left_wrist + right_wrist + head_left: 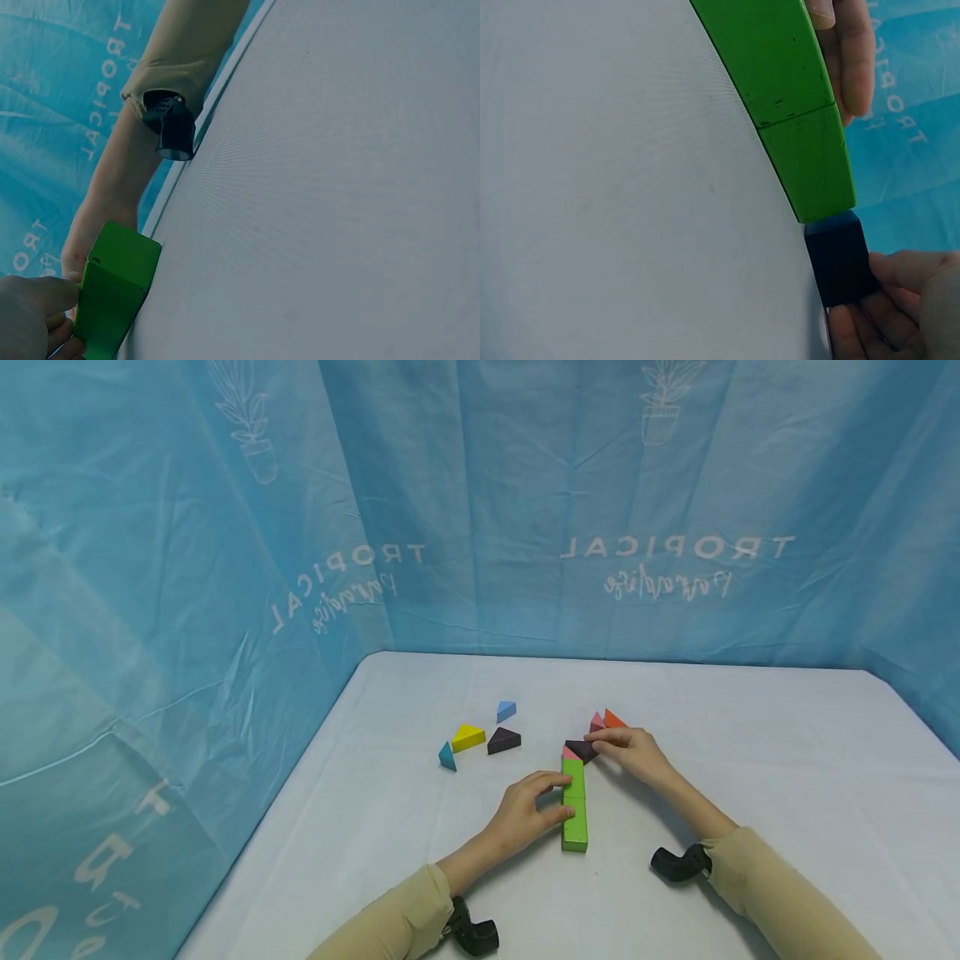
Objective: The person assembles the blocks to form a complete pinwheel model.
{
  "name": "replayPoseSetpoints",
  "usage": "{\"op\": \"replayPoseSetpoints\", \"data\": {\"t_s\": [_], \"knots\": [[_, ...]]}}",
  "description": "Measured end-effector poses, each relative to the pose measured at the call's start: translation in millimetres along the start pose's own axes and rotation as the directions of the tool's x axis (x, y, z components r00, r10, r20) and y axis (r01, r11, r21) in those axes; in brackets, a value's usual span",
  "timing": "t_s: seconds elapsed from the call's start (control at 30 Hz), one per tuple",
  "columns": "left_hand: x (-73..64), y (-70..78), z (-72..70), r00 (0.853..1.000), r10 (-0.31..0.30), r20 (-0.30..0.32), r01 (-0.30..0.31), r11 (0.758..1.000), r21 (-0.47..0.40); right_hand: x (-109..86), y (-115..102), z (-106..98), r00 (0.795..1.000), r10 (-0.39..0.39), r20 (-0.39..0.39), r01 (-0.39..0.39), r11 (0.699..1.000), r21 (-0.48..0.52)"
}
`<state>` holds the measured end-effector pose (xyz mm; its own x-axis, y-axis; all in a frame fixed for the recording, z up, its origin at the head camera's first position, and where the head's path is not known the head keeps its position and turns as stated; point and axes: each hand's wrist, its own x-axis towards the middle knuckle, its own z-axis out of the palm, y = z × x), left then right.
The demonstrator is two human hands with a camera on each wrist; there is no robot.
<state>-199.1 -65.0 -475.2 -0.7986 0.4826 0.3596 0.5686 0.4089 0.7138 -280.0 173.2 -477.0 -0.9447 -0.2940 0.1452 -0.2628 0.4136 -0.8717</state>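
Note:
Two green blocks (574, 814) lie end to end in a line on the table, with a small pink triangular block (572, 753) at their far end. My left hand (525, 810) rests its thumb and fingertips along their left side; the left wrist view shows the thumb against the green block (118, 292). My right hand (633, 752) pinches a black triangular block (579, 749) beside the pink piece. In the right wrist view this dark block (840, 259) stands right at the end of the green pair. Just beyond the right fingers are another pink block (597, 722) and an orange triangular block (613, 719).
Left of the far end lie a yellow triangular block (468, 737), a second black one (504, 741), a light blue one (506, 711) and a teal one (447, 757). A white cloth covers the table (787, 777). Blue printed curtains (600, 485) hang behind and beside it.

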Motion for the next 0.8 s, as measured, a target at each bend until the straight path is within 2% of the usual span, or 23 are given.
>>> {"op": "replayPoseSetpoints", "data": {"t_s": [0.33, 0.57, 0.67, 0.8], "knots": [[-0.4, 0.9, -0.5, 1.0, 0.018, -0.008, -0.018, 1.0, 0.005, -0.6, -1.6, 2.3, 1.0, -0.014, 0.023, 0.014, 1.0, -0.01], [-0.5, 1.9, -0.9, 1.0, -0.002, 0.002, 0.002, 1.0, -0.019, -1.7, -2.6, 2.6, 0.999, -0.015, 0.034, 0.016, 1.0, -0.007], [-0.5, 1.4, -0.5, 1.0, 0.002, 0.0, -0.002, 1.0, -0.01, -2.0, -4.7, 0.6, 1.0, 0.005, 0.005, -0.005, 1.0, 0.011], [-0.5, 1.9, -0.6, 1.0, 0.003, -0.003, -0.004, 1.0, -0.013, -1.5, -5.5, -5.5, 0.992, 0.089, -0.091, -0.085, 0.996, 0.038]]}}
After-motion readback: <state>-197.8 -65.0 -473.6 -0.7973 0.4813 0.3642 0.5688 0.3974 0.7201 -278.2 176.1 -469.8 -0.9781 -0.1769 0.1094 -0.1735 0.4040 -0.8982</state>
